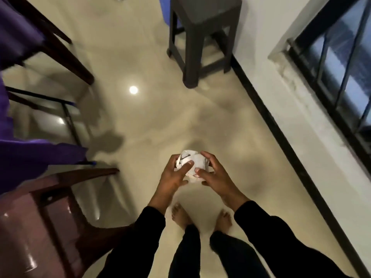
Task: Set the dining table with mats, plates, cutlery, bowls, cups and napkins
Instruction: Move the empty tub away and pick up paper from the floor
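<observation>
Hands together above the floor — left hand and right hand both curl round 1 crumpled white napkin, thumbs pressed on top. Dark stool beyond; wooden chair at left.

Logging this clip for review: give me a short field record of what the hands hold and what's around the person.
held item: white paper bundle, crumpled, some dark print
left hand: grips bundle's left side
right hand: grips bundle's right side
posture: standing barefoot on tiled floor
ahead: dark stool by wall
left: wooden chair, purple cloth
right: window
</observation>
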